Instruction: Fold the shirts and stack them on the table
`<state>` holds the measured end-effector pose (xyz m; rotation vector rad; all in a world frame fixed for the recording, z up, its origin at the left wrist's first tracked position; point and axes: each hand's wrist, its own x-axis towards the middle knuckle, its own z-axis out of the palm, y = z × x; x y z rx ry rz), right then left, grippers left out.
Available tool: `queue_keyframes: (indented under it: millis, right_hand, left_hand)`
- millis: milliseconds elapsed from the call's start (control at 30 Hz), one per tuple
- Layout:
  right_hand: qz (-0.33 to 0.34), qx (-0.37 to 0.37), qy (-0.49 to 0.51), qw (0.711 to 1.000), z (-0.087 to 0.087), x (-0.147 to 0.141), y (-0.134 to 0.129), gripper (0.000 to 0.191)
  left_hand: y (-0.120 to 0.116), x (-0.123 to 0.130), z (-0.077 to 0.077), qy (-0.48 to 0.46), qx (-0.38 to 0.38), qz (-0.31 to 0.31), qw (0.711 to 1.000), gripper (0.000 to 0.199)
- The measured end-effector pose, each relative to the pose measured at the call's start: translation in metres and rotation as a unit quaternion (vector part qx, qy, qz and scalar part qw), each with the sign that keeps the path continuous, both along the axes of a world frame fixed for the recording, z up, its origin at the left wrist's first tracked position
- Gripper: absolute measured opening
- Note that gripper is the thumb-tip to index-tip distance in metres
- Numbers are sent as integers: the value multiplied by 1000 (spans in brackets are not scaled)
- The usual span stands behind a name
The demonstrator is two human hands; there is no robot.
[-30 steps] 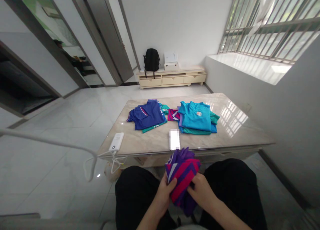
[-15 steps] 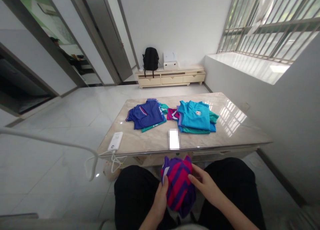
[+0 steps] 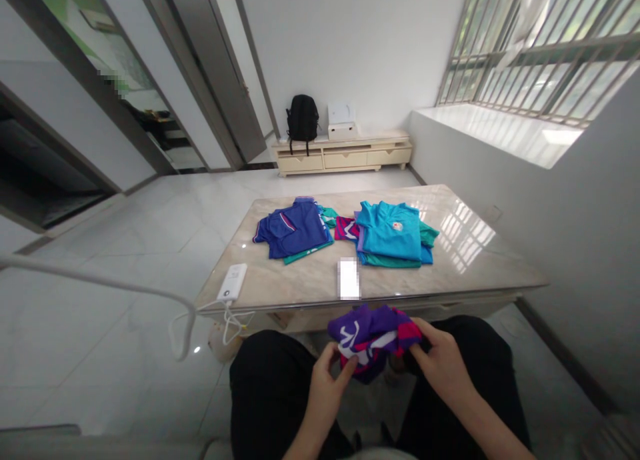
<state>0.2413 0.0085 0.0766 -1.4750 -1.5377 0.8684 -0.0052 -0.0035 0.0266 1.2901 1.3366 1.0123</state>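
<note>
Above my lap, just short of the marble table (image 3: pixel 450 260), my left hand (image 3: pixel 327 387) and right hand (image 3: pixel 443 360) pinch a crumpled purple-and-magenta striped shirt (image 3: pixel 373 337), fingers clamped on its ends. I judge I'm spreading it; next needs an even pull.

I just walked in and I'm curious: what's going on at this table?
A seated person holds a purple and pink striped garment over their lap, the left hand gripping one end and the right hand the other, just in front of the marble table. On the table lie a dark blue shirt on a green one, a stack topped by a turquoise shirt, and a white power bank with its cable.
</note>
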Motion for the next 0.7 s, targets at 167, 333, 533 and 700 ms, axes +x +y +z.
queue_keyframes:
  millis: [167, 333, 533, 700]
  right_hand:
    - [38, -1, 136, 990, 25, 1, -13, 31]
    - [125, -32, 244, 961, 45, -10, -24, 27]
    - [215, -86, 264, 936, 54, -18, -29, 24]
    - [116, -20, 214, 970, 50, -1, -19, 27]
  left_hand:
    - [0, -4, -2, 112, -2, -58, 992, 24]
    - [-7, -1, 1, 82, 10, -125, 989, 79]
    - [-10, 11, 16, -80, 28, -233, 969, 70]
    - [1, 8, 19, -43, 88, -150, 984, 15]
